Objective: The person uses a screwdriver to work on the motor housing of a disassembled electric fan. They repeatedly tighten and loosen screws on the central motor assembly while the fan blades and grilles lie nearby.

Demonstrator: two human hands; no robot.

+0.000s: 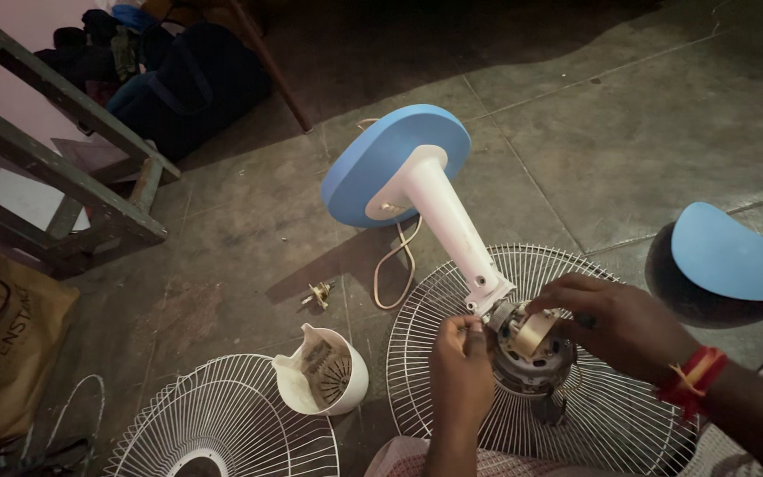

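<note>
A table fan lies on its side on the floor, its blue round base (396, 162) and white stem (454, 231) pointing away from me. Its bare motor (527, 352) rests on the rear wire guard (593, 415). My left hand (459, 367) pinches something small at the motor's left edge, just below the stem joint. My right hand (608, 322), with a red thread band at the wrist, grips a tan, brass-coloured part (536, 332) on top of the motor.
A white motor cover (322, 382) lies open beside a second wire guard (222, 424). A small brass fitting (319, 294) and the power cord (396, 265) lie on the concrete. A blue fan blade (735, 256) sits right; a wooden frame (64, 168), bags and a brown sack (2, 344) are left.
</note>
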